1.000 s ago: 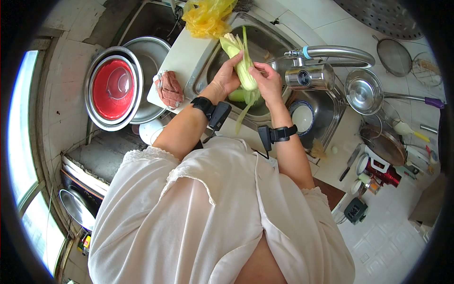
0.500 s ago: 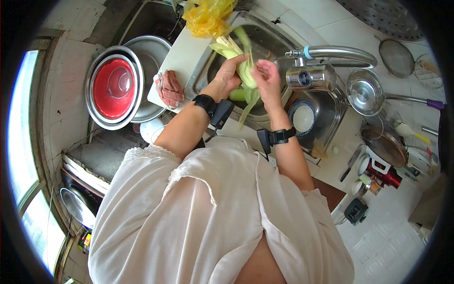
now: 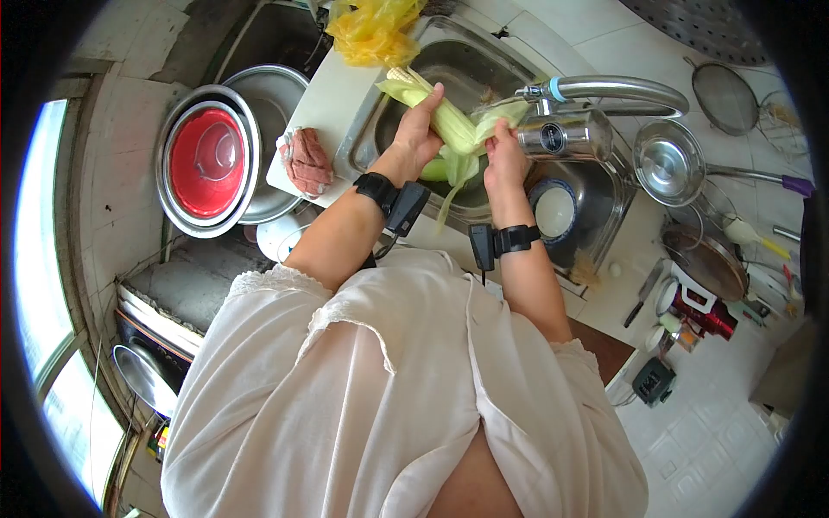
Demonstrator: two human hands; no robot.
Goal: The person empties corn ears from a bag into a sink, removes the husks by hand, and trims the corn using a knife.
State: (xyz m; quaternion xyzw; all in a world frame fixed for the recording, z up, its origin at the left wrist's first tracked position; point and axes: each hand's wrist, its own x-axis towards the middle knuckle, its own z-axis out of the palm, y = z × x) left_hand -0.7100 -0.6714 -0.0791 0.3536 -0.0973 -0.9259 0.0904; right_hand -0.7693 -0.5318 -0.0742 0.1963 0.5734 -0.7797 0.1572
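An ear of corn [image 3: 451,123] in pale green husk is held over the left sink basin [image 3: 471,65], its bare kernel tip pointing up and left. My left hand [image 3: 418,131] is wrapped round its middle, thumb on top. With closed fingers, my right hand [image 3: 504,155] grips a loose husk leaf [image 3: 505,114] that is pulled away to the right of the cob. Another strip of husk hangs below the cob's lower end. Part of a green item [image 3: 434,169] shows in the basin beneath.
A yellow plastic bag [image 3: 371,33] and a pinkish bundle [image 3: 307,161] lie on the counter left of the sink. The faucet [image 3: 617,88] and a steel cylinder [image 3: 566,136] are at right. A bowl [image 3: 553,212] sits in the right basin. Nested basins [image 3: 207,161] stand at left.
My right hand has drawn a husk leaf from the cob down and to the right. My left hand still holds the cob, which now tilts more to the left.
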